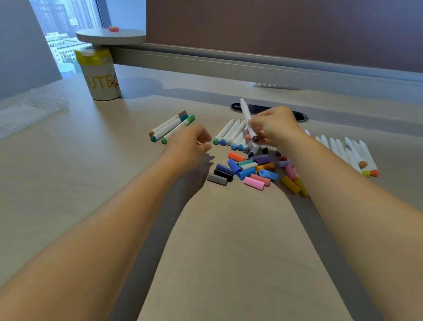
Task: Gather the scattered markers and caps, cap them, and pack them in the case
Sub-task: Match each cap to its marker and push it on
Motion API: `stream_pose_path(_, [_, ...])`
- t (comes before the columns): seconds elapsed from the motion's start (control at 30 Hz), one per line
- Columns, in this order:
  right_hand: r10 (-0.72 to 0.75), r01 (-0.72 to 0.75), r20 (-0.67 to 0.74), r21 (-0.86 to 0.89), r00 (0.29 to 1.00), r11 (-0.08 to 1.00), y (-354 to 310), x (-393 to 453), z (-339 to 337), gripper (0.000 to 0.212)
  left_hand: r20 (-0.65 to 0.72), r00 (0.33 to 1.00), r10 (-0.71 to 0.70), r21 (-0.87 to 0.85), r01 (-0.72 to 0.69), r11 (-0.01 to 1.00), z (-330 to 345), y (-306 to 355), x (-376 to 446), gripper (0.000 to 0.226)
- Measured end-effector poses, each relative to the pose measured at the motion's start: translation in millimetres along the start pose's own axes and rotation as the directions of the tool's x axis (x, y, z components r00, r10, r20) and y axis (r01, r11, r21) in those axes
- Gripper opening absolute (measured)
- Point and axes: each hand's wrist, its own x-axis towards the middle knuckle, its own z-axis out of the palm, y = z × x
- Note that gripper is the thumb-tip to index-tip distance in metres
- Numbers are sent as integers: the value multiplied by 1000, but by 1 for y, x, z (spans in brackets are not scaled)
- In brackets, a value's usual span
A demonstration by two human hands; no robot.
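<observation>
Nearest to me, both forearms reach out over the pale wooden desk (228,260). Just beyond them lies a heap of loose caps (253,168), with grey, black, blue, pink, orange, purple and yellow ones among them, some touching and overlapping. My left hand (188,147) hovers just left of the heap with fingers curled inward; I cannot tell whether it has anything between them. My right hand (276,127) pinches a white marker (247,115) near its lower end, the barrel tilted up and away from me, its brownish tip pointing down above the pile. Behind the caps a row of uncapped markers (230,133) lies side by side, tips toward me, and another row of uncapped markers (349,154) lies to the right. Left of the hands, three capped markers (171,128) rest together, brown, teal and green. Farther back on the left sits a clear plastic case (17,115), and beyond it a white tub with a yellow lid (100,75) stands upright beside the grey partition rail (223,60).
</observation>
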Motion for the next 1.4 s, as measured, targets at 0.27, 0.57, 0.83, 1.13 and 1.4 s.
stream_pose_path(0.27, [42,-41,-11,117,999,992,29,-37,-58,17,121,991,53,49,-59,997,25,45,-18,24])
stream_pose_path(0.57, [-46,46,-25,13,999,999,53,-37,-81,8,234,971,45,223,-99,970,53,75,-12,25])
stream_pose_path(0.83, [-66,67,-22,15,998,998,61,-36,-82,7,280,960,-24,398,-93,912,68,80,-3,29])
stream_pose_path(1.13, [-295,296,32,-148,955,944,66,-36,-78,32,33,998,-59,-228,65,972,46,79,-17,25])
stream_pose_path(1.4, [-382,375,18,-236,924,897,56,-45,-58,23,25,986,-164,-449,158,879,21,67,-26,26])
